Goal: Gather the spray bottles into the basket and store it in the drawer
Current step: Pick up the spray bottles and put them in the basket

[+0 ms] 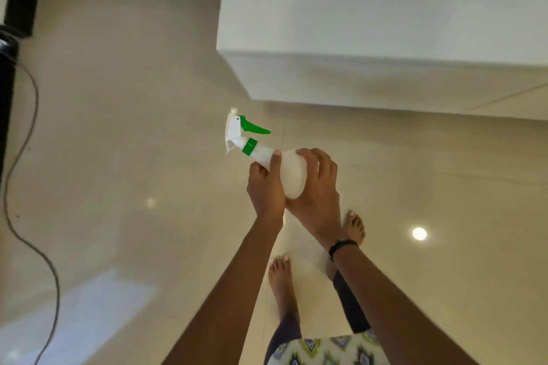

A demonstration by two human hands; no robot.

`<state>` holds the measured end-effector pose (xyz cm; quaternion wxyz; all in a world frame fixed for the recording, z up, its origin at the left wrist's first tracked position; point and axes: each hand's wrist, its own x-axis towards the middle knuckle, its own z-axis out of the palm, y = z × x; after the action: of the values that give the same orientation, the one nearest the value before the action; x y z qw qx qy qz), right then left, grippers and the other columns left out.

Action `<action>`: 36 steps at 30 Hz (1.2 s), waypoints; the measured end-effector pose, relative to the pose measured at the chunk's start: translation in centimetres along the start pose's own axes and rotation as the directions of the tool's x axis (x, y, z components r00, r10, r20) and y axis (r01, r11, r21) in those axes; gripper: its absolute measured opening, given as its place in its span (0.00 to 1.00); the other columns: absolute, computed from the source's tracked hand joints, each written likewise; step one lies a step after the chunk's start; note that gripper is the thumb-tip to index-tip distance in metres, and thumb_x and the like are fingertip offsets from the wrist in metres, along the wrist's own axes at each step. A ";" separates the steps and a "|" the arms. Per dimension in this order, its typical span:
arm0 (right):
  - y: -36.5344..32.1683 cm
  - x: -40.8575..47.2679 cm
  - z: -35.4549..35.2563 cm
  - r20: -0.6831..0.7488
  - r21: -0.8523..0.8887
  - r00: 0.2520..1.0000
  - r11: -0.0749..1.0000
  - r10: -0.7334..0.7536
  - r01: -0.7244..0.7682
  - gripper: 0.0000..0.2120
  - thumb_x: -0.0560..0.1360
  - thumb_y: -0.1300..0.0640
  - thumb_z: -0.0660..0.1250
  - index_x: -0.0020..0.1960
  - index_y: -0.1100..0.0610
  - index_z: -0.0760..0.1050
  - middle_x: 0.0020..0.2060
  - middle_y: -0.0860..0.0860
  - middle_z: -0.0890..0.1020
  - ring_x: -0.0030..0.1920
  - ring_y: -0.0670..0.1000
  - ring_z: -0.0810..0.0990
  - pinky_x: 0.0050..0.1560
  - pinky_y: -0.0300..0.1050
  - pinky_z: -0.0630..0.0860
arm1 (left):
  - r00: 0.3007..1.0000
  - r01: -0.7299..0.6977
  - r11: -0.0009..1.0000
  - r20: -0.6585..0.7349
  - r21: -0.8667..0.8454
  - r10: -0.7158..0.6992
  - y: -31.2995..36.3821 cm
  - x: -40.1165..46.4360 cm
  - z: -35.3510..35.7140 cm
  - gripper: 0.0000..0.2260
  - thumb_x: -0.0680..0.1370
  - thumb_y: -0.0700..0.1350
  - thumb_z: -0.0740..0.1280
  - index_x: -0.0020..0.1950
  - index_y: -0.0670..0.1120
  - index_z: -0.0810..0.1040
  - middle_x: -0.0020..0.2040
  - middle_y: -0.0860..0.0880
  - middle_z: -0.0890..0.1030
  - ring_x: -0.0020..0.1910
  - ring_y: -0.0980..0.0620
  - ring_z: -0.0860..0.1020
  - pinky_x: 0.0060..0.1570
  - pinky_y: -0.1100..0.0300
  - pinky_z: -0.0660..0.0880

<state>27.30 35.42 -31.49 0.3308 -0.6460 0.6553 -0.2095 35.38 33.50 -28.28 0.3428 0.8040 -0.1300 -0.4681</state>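
A glossy beige tiled floor (133, 127) fills the view, with a white surface (370, 15) at the upper right and a grey cable (32, 115) trailing along the left. Both hands grip one white spray bottle (292, 173), held above the floor, tilted, its green trigger (255, 127) pointing upper left. The left hand (265, 187) wraps the neck; the right hand (318, 190) cups the body. A black wristband (341, 246) circles the right wrist.

Both bare arms reach forward and down, hands meeting at centre. The left hand (265, 187) is curled closed, thumb pointing up. The right hand (315, 187) cups from the other side, fingers spread, a dark band on its wrist. Bare feet stand below.
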 end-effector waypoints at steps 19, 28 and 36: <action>-3.3 18.6 -30.6 -0.002 0.404 0.995 0.910 -0.102 0.094 0.16 0.77 0.58 0.66 0.64 0.53 0.71 0.50 0.46 0.79 0.48 0.38 0.77 0.44 0.24 0.70 | 0.504 -0.638 0.762 0.687 -0.111 0.523 27.6 -7.5 15.6 0.16 0.78 0.39 0.63 0.55 0.61 0.68 0.52 0.55 0.77 0.51 0.62 0.76 0.53 0.65 0.74; 0.4 27.5 -33.7 -0.366 0.278 0.930 0.957 0.030 0.079 0.15 0.75 0.53 0.68 0.59 0.58 0.75 0.44 0.47 0.82 0.42 0.47 0.79 0.39 0.40 0.74 | 0.414 -0.650 0.742 0.743 -0.163 0.526 33.4 -3.8 25.5 0.19 0.78 0.40 0.64 0.69 0.47 0.67 0.57 0.51 0.78 0.53 0.61 0.77 0.55 0.66 0.73; 5.1 32.2 -31.3 -0.554 0.384 0.761 0.915 0.338 -0.127 0.20 0.73 0.58 0.71 0.64 0.60 0.72 0.51 0.49 0.82 0.50 0.46 0.80 0.52 0.40 0.79 | 0.471 -0.587 0.808 0.790 -0.052 0.392 32.0 -0.5 32.0 0.18 0.80 0.40 0.61 0.69 0.50 0.65 0.53 0.63 0.73 0.52 0.71 0.74 0.51 0.75 0.71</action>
<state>3.41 -0.72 -18.61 0.2268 -0.3928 0.7589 -0.4672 11.71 -3.40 -16.87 0.2792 0.4857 -0.5414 -0.6269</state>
